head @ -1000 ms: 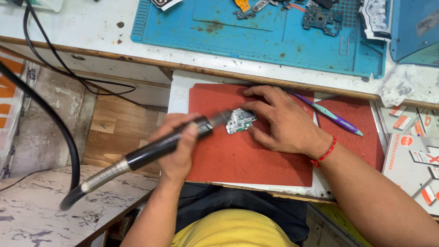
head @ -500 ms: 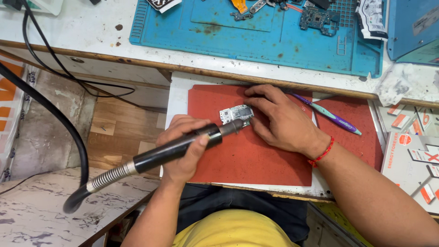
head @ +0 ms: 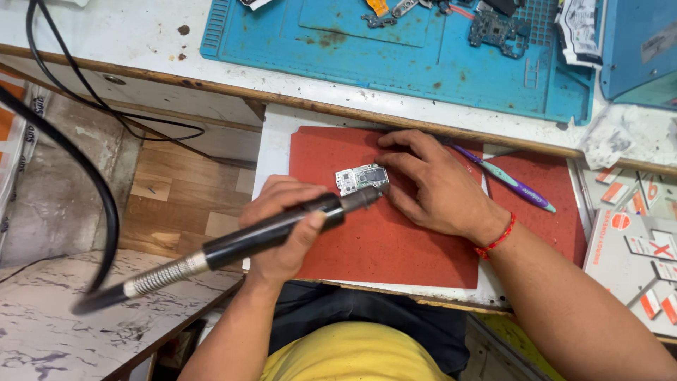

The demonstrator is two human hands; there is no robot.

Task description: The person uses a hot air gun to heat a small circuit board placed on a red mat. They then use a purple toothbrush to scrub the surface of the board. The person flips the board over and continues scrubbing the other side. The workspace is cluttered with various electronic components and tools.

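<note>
A small silver-and-white circuit board lies on a red mat. My left hand grips a black pen-shaped rotary tool whose tip touches the board's lower right edge. A flexible metal-sleeved shaft and black hose run from the tool down to the left. My right hand rests flat on the mat, its fingertips pressing the right side of the board.
A purple and teal toothbrush lies on the mat behind my right hand. A blue work mat with phone parts sits on the bench above. Black cables hang at left. Red-and-white cards lie at right.
The tool has swung lower and its tip now meets the board from below right. The board sits slightly lower on the mat, still pinned by my right fingers.
</note>
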